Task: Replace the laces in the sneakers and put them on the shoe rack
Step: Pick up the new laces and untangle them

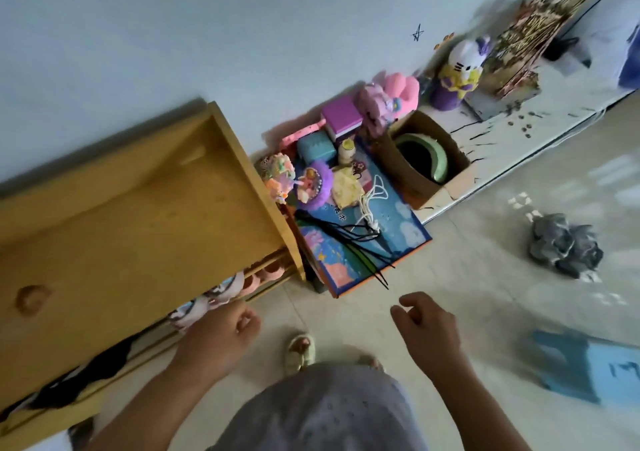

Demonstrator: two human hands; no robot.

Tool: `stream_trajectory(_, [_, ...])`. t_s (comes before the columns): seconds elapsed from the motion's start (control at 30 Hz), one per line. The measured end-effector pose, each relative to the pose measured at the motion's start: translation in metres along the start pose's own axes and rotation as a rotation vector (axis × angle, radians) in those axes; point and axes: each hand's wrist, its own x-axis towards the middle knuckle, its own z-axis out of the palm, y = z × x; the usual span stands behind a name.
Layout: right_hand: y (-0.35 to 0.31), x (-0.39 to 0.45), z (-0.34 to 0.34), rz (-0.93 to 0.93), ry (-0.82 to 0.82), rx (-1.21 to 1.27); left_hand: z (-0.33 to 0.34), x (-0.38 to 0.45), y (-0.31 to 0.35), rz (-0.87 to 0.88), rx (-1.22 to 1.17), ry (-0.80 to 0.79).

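— Where are the grips?
— Left hand hangs loosely curled just before the wooden shoe rack; right hand likewise curled, holding nothing.
— And the laces?
— Black laces and white laces lie on a blue board beyond both hands; sneakers sit on the rack beside the left.

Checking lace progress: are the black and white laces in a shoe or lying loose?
Loose. The black laces and white laces lie on the blue illustrated board, threaded through no shoe.
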Motion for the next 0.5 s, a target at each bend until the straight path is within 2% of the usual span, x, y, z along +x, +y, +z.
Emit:
stream_trajectory(0.3, [-0.003, 0.128, 0.013, 0.031, -0.091, -0.049, 0.033, 0.069, 0.068, -0.006, -0.057, -0.123])
stream_trajectory(0.5, [0.002, 0.213, 0.021, -0.038, -0.169, -0.135, 0.058, 0.108, 0.104, -0.104, -0.177, -0.117])
